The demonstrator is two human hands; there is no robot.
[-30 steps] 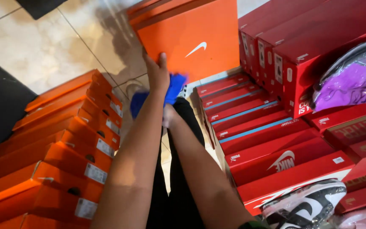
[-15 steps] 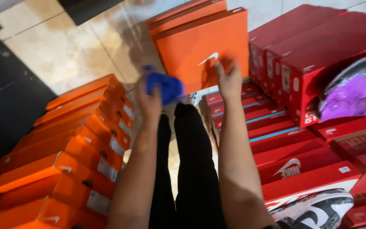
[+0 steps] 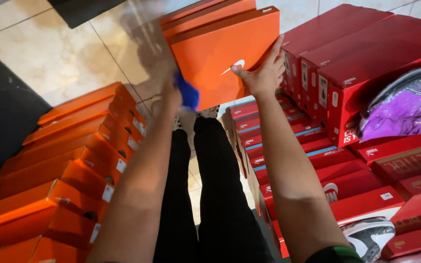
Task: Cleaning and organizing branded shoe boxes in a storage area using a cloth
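An orange shoe box with a white logo is tilted up in front of me, above my black-trousered legs. My right hand grips its lower right edge, thumb on the lid. My left hand is closed on a crumpled blue cloth that presses against the box's lower left part. The fingers of my left hand are blurred.
Stacked orange shoe boxes line the left side, stacked red boxes the right. A purple shoe in clear plastic lies on the red boxes, a black-and-white shoe at lower right. Tiled floor lies beyond.
My right hand rose and took the orange box's right edge. My left hand moved the blue cloth up onto the box's lower left face.
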